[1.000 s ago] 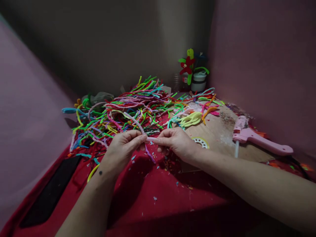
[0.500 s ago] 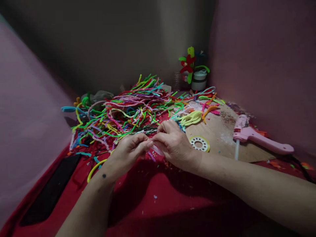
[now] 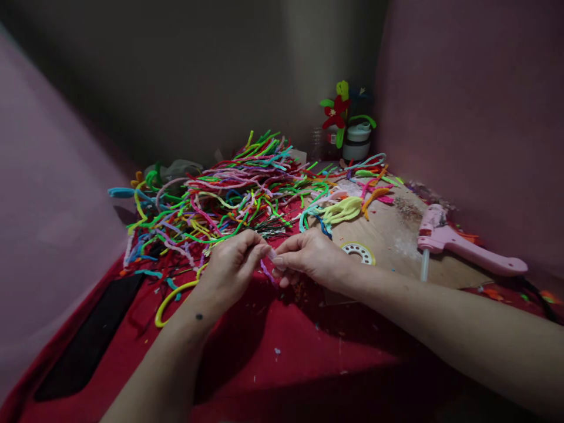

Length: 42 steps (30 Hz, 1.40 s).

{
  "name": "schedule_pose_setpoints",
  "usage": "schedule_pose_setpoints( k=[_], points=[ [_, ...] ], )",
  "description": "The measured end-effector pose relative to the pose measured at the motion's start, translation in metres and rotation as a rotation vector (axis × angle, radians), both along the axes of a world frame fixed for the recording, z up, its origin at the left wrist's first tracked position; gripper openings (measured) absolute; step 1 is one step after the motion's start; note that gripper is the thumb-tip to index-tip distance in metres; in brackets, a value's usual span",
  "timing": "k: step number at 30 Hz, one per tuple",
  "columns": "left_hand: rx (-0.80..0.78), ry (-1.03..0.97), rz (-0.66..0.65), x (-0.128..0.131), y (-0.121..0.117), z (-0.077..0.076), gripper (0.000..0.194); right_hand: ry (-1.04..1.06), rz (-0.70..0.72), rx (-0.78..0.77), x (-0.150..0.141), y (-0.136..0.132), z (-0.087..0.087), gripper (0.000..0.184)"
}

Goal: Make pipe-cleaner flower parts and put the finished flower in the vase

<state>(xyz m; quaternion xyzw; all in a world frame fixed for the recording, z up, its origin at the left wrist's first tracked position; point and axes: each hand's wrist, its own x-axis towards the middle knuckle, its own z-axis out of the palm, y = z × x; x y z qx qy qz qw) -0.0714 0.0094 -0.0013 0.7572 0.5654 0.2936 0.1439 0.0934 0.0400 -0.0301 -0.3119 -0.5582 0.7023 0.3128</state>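
Observation:
My left hand (image 3: 238,264) is closed, thumb and forefinger pinching one end of a small pale pink pipe cleaner piece (image 3: 271,255). The fingers of my right hand (image 3: 308,258) pinch the same piece from the other side, so the fingertips of both hands nearly meet. Most of the piece is hidden by the fingers. Just below it a purple pipe cleaner (image 3: 267,274) shows; I cannot tell whether it is joined to the pink one. Beyond my hands lies a big tangled heap of coloured pipe cleaners (image 3: 247,182).
On a brown board (image 3: 388,235) at right are a white tape spool (image 3: 359,254), a yellow pipe cleaner bundle (image 3: 343,210) and a pink glue gun (image 3: 467,247). A black flat strip (image 3: 88,341) lies left on the red cloth (image 3: 282,376). A red pipe cleaner flower (image 3: 336,111) stands behind.
My right hand has turned and lowered, its fingers now extending toward the left fingertips. The pale pink loop seen under the right hand is now mostly hidden between the fingers.

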Motion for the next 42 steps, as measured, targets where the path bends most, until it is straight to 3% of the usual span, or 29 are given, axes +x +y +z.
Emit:
schedule_pose_setpoints(
  k=[5,10,18,23,30,36,39,42],
  points=[
    [0.06,-0.011,0.011,0.001,0.001,0.004,0.017,0.008,-0.063,-0.08,0.0,-0.001,0.001,0.017],
    [-0.172,-0.216,0.084,0.002,0.0,0.006,0.021,0.042,-0.096,-0.127,-0.003,-0.003,0.006,0.017],
    [-0.256,-0.415,0.121,0.009,0.0,-0.002,0.021,0.025,-0.029,-0.037,-0.003,-0.002,0.001,0.019],
    [-0.265,-0.496,0.14,0.019,-0.001,0.0,0.017,-0.025,-0.074,0.003,-0.002,-0.004,0.007,0.018],
    [-0.276,-0.564,0.128,0.019,-0.001,0.0,0.016,0.054,-0.104,-0.062,-0.002,0.0,-0.001,0.015],
    [-0.577,-0.59,0.03,0.018,-0.001,-0.001,0.025,0.189,-0.214,-0.149,-0.001,0.005,-0.005,0.02],
    [-0.628,-0.517,-0.03,0.02,-0.002,0.0,0.029,0.287,-0.223,-0.252,-0.002,0.005,-0.004,0.018],
    [-0.655,-0.456,-0.056,0.02,-0.003,0.0,0.025,0.314,-0.271,-0.227,-0.002,0.007,-0.005,0.016]
  ],
)
